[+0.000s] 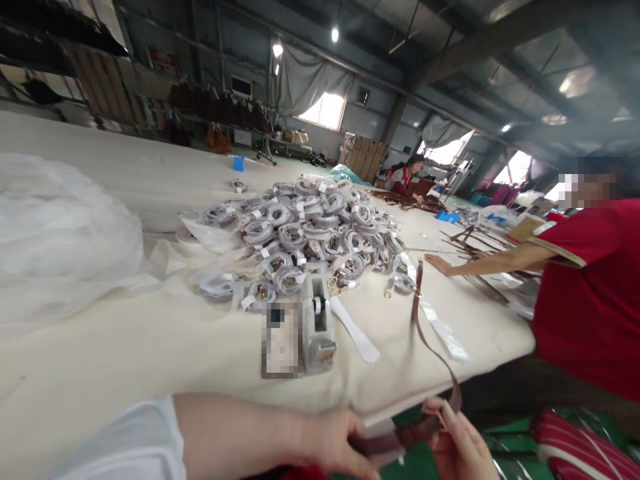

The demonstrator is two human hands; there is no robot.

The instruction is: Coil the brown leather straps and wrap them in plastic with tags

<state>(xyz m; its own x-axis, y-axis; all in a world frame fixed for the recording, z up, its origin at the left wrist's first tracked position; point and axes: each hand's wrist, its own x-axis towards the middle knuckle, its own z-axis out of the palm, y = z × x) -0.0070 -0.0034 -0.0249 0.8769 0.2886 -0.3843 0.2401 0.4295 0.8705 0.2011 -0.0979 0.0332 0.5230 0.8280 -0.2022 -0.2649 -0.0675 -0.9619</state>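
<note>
Low at the front edge of the table, my left hand is closed round one part of a brown leather strap. A pale, whitish piece shows along the strap beside those fingers. My right hand pinches the same strap a little further right, fingertips pressed together. From there the strap's loose length curves up over the table edge and onto the tabletop. A large heap of coiled straps in pale wrapping, with white tags and gold-coloured metal clips, lies beyond my hands.
A tape dispenser stands before the heap, beside a blurred flat rectangle. White paper strips lie to its right. Clear plastic sheeting covers the left side. A co-worker in red leans over the table at right; another person sits farther back.
</note>
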